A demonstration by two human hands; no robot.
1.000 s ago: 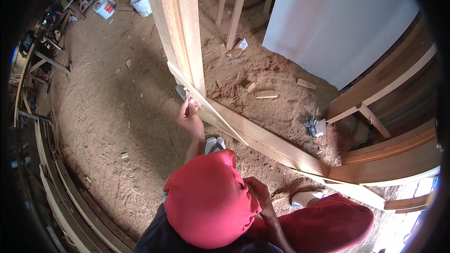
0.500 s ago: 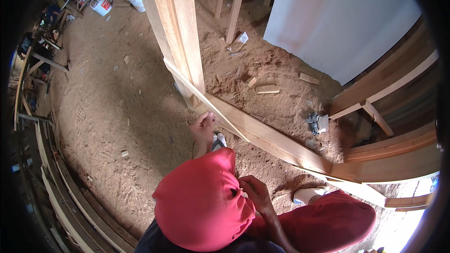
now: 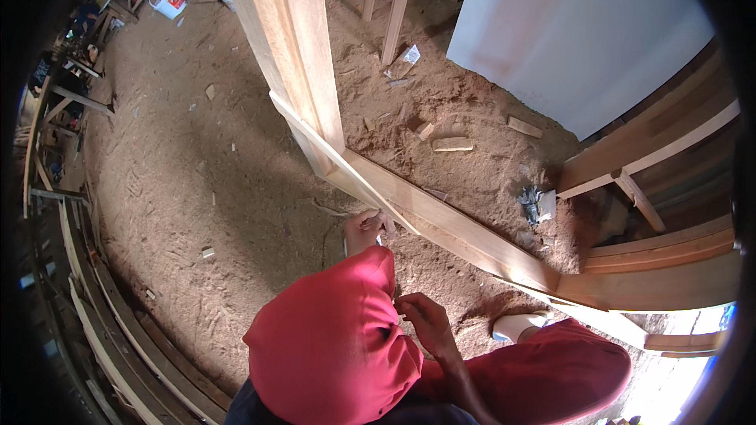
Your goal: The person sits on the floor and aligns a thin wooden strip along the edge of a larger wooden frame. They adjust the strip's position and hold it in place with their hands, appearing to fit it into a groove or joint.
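While the long wooden frame rail [image 3: 441, 216] lies low across the sawdust floor [image 3: 197, 189], the left hand [image 3: 367, 228] sits right at its near edge, fingers curled against the wood; whether they pinch anything small, I cannot tell. The rail is pale planed timber, smooth and straight, meeting an upright wooden post [image 3: 295, 47] just beyond that hand. The right hand [image 3: 421, 316] hovers nearer the body, beside the red-trousered knee [image 3: 331, 346], fingers half bent and drawn close together, nothing clearly in them. Out to the right of that hand, a white shoe [image 3: 516, 324] rests by the rail. Further off past the rail, small wood offcuts [image 3: 453, 143] lie in loose reddish sawdust, and a crumpled grey rag [image 3: 535, 203] sits close to the frame. A big white flat panel [image 3: 575, 27] stands far beyond. Way off to the left of the hands, a white plastic jug [image 3: 168, 0] stands; its contents can't be seen.
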